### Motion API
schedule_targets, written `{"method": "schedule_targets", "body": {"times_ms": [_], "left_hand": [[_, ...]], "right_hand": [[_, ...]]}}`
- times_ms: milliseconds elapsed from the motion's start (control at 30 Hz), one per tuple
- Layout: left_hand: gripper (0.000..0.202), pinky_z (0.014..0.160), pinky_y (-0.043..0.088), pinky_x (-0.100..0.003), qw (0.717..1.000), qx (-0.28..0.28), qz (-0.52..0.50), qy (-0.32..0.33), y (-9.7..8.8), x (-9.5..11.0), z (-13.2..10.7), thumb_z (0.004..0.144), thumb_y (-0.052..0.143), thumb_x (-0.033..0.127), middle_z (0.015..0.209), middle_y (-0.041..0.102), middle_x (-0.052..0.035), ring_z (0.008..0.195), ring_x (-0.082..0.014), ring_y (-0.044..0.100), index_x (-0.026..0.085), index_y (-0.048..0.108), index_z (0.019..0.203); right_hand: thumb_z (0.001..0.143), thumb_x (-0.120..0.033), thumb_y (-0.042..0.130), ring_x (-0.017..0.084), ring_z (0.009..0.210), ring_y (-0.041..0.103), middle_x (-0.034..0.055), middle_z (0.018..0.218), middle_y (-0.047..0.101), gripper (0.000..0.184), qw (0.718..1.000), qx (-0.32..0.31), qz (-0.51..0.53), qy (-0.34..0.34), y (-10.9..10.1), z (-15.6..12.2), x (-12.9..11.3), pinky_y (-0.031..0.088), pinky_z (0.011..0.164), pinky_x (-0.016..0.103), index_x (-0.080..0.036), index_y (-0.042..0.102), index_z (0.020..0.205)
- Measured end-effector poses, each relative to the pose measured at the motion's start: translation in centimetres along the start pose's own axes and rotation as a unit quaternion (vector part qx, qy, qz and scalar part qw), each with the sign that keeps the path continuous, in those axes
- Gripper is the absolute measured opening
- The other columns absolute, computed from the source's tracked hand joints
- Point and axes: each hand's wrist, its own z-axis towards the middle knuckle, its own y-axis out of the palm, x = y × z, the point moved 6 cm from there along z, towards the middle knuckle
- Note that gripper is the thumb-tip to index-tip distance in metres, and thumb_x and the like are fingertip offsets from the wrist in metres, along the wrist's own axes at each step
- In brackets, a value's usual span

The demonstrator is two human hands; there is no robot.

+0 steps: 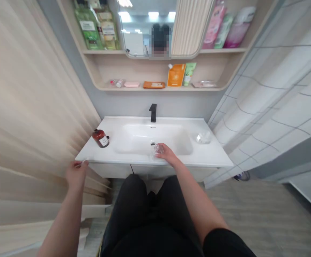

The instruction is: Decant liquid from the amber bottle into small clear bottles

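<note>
My right hand (167, 153) reaches over the front of the white basin (134, 137) and is closed around a small clear glass (157, 149). My left hand (76, 172) rests at the front left corner of the white countertop (91, 154), fingers curled on its edge, holding nothing that I can make out. A brown bottle with a white label (100, 138) lies on the counter left of the basin. A black tap (152, 112) stands behind the basin.
A crumpled clear object (203, 137) sits on the counter's right side. Shelves above hold an orange pouch (176, 75), a green tube (189, 73), soap dishes and bottles around a mirror (147, 28). A tiled wall is at right, a ribbed panel at left.
</note>
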Motion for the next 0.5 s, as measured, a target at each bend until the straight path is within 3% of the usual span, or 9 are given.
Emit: {"method": "schedule_targets", "body": {"times_ms": [67, 200, 333, 500], "left_hand": [[0.034, 0.089, 0.054, -0.043, 0.998, 0.024, 0.056, 0.035, 0.2, 1.7, 1.6, 0.083, 0.076, 0.05, 0.084, 0.069, -0.0048, 0.091, -0.0304, 0.07, 0.021, 0.063, 0.096], [0.031, 0.088, 0.053, -0.042, 0.991, 0.018, 0.115, 0.06, 2.7, 4.4, 3.2, 0.088, 0.07, 0.049, 0.088, 0.07, -0.0083, 0.09, -0.03, 0.068, 0.019, 0.064, 0.094], [0.034, 0.086, 0.053, -0.043, 0.99, 0.001, 0.14, 0.031, 4.4, 5.1, 3.4, 0.09, 0.069, 0.05, 0.092, 0.071, -0.0122, 0.091, -0.0321, 0.068, 0.017, 0.065, 0.097], [0.046, 0.092, 0.056, -0.048, 0.987, -0.01, 0.159, 0.014, 4.3, 5.4, 3.3, 0.092, 0.066, 0.06, 0.106, 0.074, -0.0188, 0.101, -0.0371, 0.071, 0.016, 0.065, 0.104]], "right_hand": [[0.065, -0.047, 0.102, 0.026, 0.108, 0.067, 0.0042, 0.118, 0.071, 0.071, 1.0, 0.005, 0.001, 0.006, -0.1, -0.1, -0.1, 0.054, 0.104, 0.046, -0.029, 0.066, 0.123], [0.064, -0.047, 0.103, 0.025, 0.105, 0.067, 0.0034, 0.116, 0.071, 0.072, 1.0, 0.009, -0.027, 0.006, 0.0, -0.2, 0.1, 0.054, 0.102, 0.044, -0.028, 0.067, 0.123], [0.062, -0.045, 0.104, 0.024, 0.104, 0.067, 0.0025, 0.115, 0.071, 0.074, 0.999, 0.003, -0.035, 0.005, 0.1, -0.2, 0.4, 0.054, 0.103, 0.043, -0.028, 0.067, 0.124], [0.064, -0.043, 0.104, 0.025, 0.106, 0.068, 0.0027, 0.115, 0.072, 0.071, 1.0, 0.015, 0.009, 0.016, -0.1, -0.3, 0.2, 0.056, 0.102, 0.044, -0.029, 0.068, 0.124]]}}
